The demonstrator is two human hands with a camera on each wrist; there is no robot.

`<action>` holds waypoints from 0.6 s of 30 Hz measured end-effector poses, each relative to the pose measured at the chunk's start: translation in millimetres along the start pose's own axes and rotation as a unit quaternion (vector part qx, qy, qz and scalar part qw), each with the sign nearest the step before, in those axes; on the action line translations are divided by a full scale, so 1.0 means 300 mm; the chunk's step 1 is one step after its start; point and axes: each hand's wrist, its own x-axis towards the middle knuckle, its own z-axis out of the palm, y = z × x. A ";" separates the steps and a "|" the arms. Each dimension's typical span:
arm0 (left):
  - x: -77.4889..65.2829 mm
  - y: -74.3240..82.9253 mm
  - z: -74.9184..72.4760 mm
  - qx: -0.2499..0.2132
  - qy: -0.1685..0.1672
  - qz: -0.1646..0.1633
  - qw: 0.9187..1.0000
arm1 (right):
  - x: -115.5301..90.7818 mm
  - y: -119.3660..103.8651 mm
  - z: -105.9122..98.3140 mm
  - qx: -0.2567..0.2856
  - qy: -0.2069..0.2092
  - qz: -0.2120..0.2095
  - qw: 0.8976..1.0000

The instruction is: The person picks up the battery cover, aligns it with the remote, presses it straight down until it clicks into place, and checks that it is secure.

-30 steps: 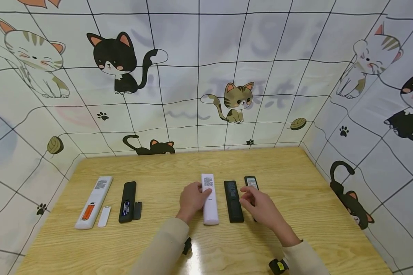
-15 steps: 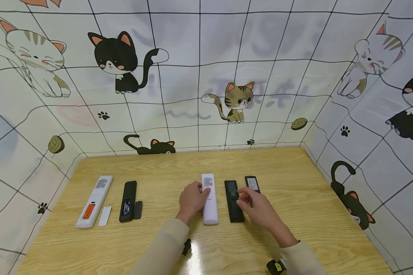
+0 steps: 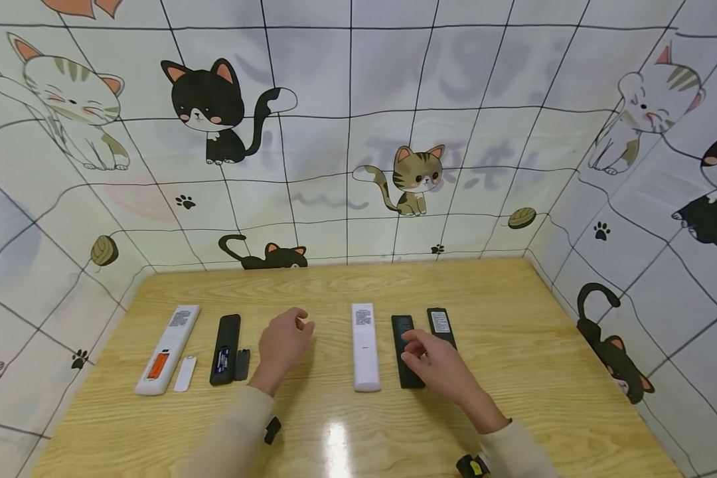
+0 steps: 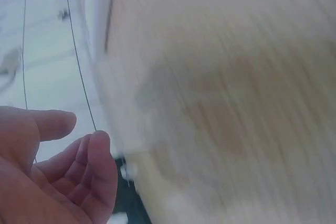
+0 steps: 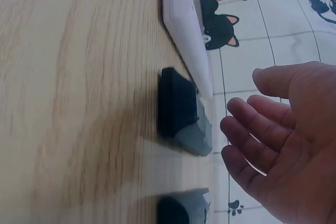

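My left hand [image 3: 283,343] hovers over the table between the black remote with its battery bay uncovered [image 3: 224,352] and the white remote lying face down [image 3: 366,352]. Its fingers are loosely bent with nothing between them. My right hand [image 3: 441,365] hangs over a black remote [image 3: 411,377], partly covering it in the head view. In the right wrist view its fingers are relaxed and hold nothing. Behind that hand lies another black remote with a pale label [image 3: 440,322], its lower part hidden.
At the left lies a white remote [image 3: 179,325] with an orange battery showing, beside its white cover [image 3: 184,374]. A dark battery cover [image 3: 241,365] lies by the uncovered black remote. Cat-print cloth walls [image 3: 322,153] border the wooden table [image 3: 334,285] at the back and sides.
My left hand has let go of the white remote in the middle and moved left, away from it. My right hand has shifted slightly left, over the black remote.
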 end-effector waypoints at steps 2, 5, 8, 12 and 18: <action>0.002 -0.051 -0.040 0.007 0.008 -0.004 1.000 | 0.003 -0.017 0.014 -0.016 -0.007 -0.007 1.000; 0.007 -0.133 -0.094 0.018 0.020 -0.013 1.000 | 0.010 -0.046 0.037 -0.038 -0.019 -0.020 0.999; 0.012 -0.212 -0.145 0.034 0.028 -0.024 0.999 | 0.021 -0.079 0.062 -0.061 -0.027 -0.047 0.997; 0.011 -0.301 -0.205 0.061 0.039 -0.040 0.997 | 0.044 -0.130 0.108 -0.111 -0.034 -0.105 0.988; -0.016 -0.353 -0.267 0.072 0.020 -0.068 0.995 | 0.081 -0.228 0.185 -0.172 -0.056 -0.175 0.968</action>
